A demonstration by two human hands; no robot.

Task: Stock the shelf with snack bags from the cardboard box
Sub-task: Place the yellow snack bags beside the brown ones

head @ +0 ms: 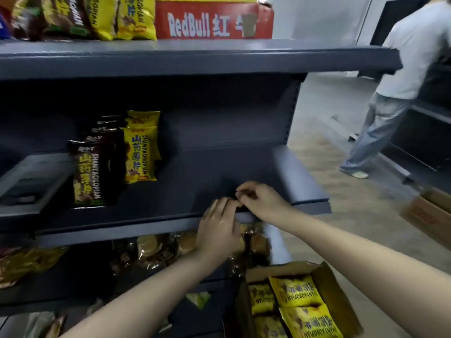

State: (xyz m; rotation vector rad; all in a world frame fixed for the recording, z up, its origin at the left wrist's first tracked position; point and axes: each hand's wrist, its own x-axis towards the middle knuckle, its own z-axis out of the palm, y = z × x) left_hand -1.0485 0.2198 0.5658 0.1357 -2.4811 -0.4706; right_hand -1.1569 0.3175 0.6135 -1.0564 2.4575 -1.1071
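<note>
Your left hand (218,228) and right hand (264,200) meet at the front lip of the shelf (195,172), right of centre, with their fingertips touching. Both have curled fingers. The left hand's back is toward you, so its fingers are mostly hidden, and blur smears the spot where the hands meet. Neither hand carries a bag, but I cannot tell whether either one pinches something small or clenches on nothing.

The box (332,286) sits low at the right, below your right forearm, and the frame edge cuts off its bottom. Yellow bags (295,292) lie flat inside it. The lowest ones are cropped, so their number cannot be told.

On the shelf, well left of your hands, a yellow row (139,154) stands upright just beside a brown row (86,174). The front bags largely cover those behind them. Left of these lies a grey tray (31,181), blurred, and its contents are unclear.

The top shelf (195,57) carries top bags (102,15), cut off above, with a red carton (212,23) beside them. The lower shelf (280,245) holds clear packs (151,250), partly behind your left hand and too dim to identify.

At the far right a person (410,57) stands facing away, head out of frame. A second box (429,213) lies on the floor nearby, partly cropped.
</note>
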